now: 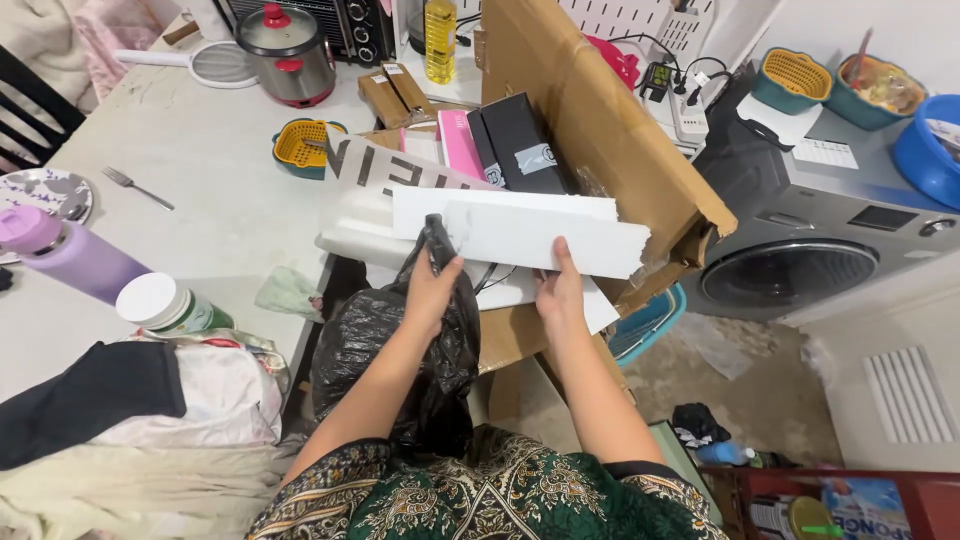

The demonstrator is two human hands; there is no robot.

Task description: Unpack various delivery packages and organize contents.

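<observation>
A single camera sits on the person's head, looking steeply down and forward over both forearms. It is close to the hands, with the counter on the left and the washing machine on the right.

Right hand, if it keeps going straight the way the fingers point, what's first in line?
The right hand already grips the white foam slab, fingers pointing up-frame, away from the person. Past the slab's far edge, the black box standing in the open cardboard box looks first, though depth is unclear.
</observation>
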